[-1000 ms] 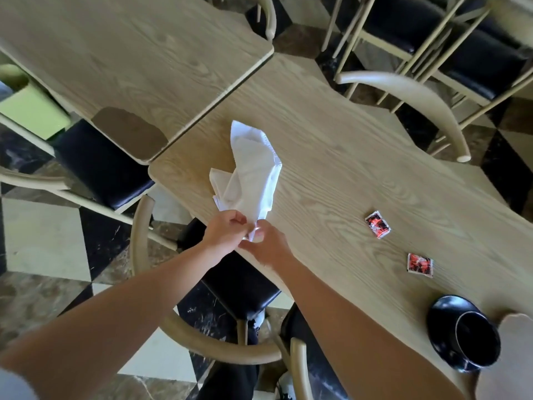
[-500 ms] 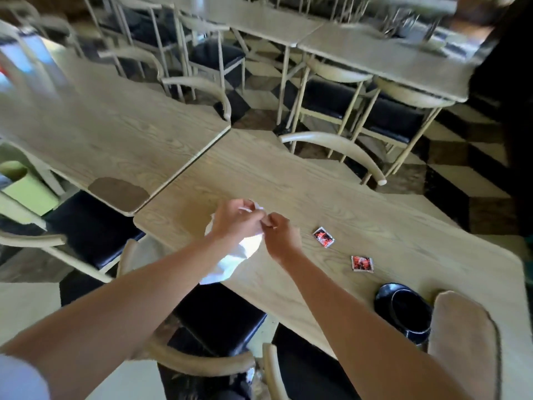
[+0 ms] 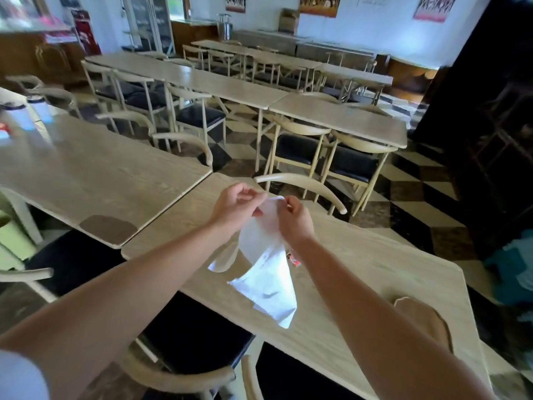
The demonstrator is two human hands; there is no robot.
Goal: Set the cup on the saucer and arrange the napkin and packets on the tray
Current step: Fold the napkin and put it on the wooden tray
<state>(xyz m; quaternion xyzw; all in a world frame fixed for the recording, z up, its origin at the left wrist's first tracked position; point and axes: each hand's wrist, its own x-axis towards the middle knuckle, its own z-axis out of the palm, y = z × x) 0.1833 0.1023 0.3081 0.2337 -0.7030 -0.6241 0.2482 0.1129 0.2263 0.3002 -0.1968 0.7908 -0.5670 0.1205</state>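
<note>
A white paper napkin point(image 3: 265, 272) hangs unfolded in the air over the wooden table point(image 3: 360, 272). My left hand point(image 3: 235, 207) pinches its top edge on the left, and my right hand point(image 3: 294, 216) pinches the same edge on the right. The two hands are close together, raised above the table. A sliver of a red packet point(image 3: 294, 259) shows on the table behind the napkin, beside my right forearm. The cup, the saucer and the other packet are hidden behind my right arm or out of view.
A brown oval patch point(image 3: 424, 321) lies on the table at the right. A second wooden table point(image 3: 86, 174) adjoins on the left. Black-seated chairs point(image 3: 199, 342) stand tucked under the near edge, and rows of tables and chairs point(image 3: 331, 116) fill the room beyond.
The view has tilted up from the tabletop to the room. Both hands have lifted the napkin off the table and it now hangs open below them.
</note>
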